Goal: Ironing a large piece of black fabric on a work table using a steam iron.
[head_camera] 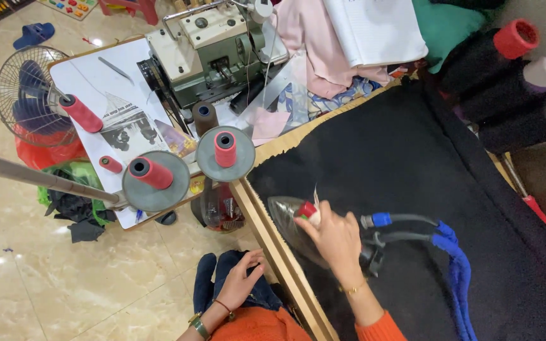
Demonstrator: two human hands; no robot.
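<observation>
Gripping the iron (292, 218) by its handle, the right hand (336, 240) holds it flat on the black cloth (406, 164) near the table edge (273, 240). Left hand (242, 281), fingers spread, rests on blue fabric (213, 278) below the table.

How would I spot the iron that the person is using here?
Find the big black padded board filling the right side. Near its left edge, the right hand grips a silver, pointed steam iron. Unlike anything nearby, it trails grey hoses with a blue wrap.
</observation>
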